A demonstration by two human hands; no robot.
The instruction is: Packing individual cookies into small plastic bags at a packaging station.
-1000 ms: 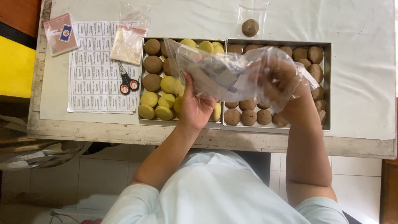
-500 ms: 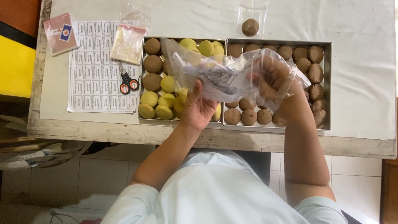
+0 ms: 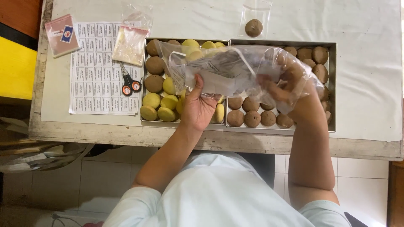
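Plastic bag (image 3: 235, 71), big and clear, is up in both your hands, over the middle of the 2 trays. It has paper slips inside, and it's crumpled.

Going left to right: far left on the table lies a small pink packet (image 3: 62, 35). Next to it is a white sticker sheet (image 3: 94, 80) w/ rows of little labels. A small clear pouch (image 3: 129, 44) lies on the sheet's top right corner. Scissors (image 3: 129, 83) w/ orange and black handles lie on the sheet's right edge, just beside the left tray (image 3: 144, 80).

The left tray holds brown cookies & yellow cookies (image 3: 160, 107). Your left hand (image 3: 197, 107) is over this tray, fingers closed on the bag's lower edge, thumb up on the plastic.

The right tray (image 3: 334, 84) touches the left one & holds brown cookies (image 3: 252, 118). Your right hand (image 3: 290, 84) is inside the bag, seen thru the plastic. Can't tell if its fingers are shut on something in there.

Above the right tray, apart from it, a little clear bag (image 3: 254, 19) w/ 1 brown cookie lies on the white table cover (image 3: 366, 50).
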